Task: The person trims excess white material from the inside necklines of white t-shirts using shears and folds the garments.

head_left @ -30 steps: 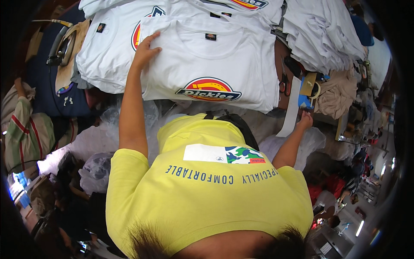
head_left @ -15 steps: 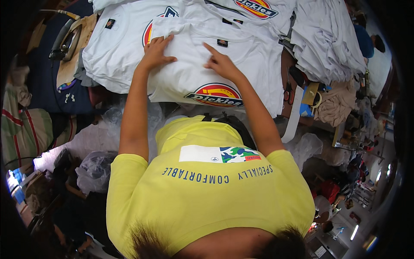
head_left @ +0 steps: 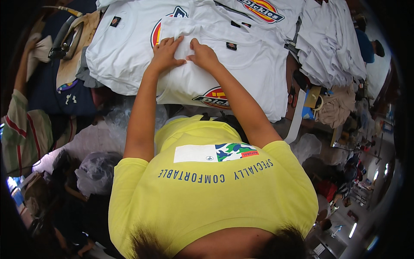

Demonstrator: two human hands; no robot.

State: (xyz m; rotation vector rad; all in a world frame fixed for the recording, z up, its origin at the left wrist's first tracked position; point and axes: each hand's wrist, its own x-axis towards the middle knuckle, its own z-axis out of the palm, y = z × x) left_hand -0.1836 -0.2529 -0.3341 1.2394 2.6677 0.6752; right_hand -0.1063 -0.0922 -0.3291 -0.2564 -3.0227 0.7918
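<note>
A white T-shirt (head_left: 254, 71) lies spread before me on top of other white T-shirts. A red, yellow and dark blue print shows near its lower edge, partly covered by my right forearm. A small dark neck label (head_left: 231, 45) sits inside its collar. Flat on the shirt's left part rests my left hand (head_left: 167, 54), open, its thumb apart from the fingers. Close beside it, my right hand (head_left: 203, 56) touches the cloth left of the collar; its index finger is bent and stands apart from the thumb. Neither hand visibly grips any fabric.
An iron (head_left: 71, 41) stands on a scorched board at the far left. Beside it a co-worker's hand (head_left: 31, 43) holds pale cloth. On the right are piled white garments (head_left: 330, 47), a tape roll (head_left: 319, 102) and beige cloth (head_left: 336, 108). A plastic bag (head_left: 99, 172) lies lower left.
My right hand has moved left across the shirt toward my left hand, and its index finger has bent. A co-worker's arm with pale cloth has come into view at the left.
</note>
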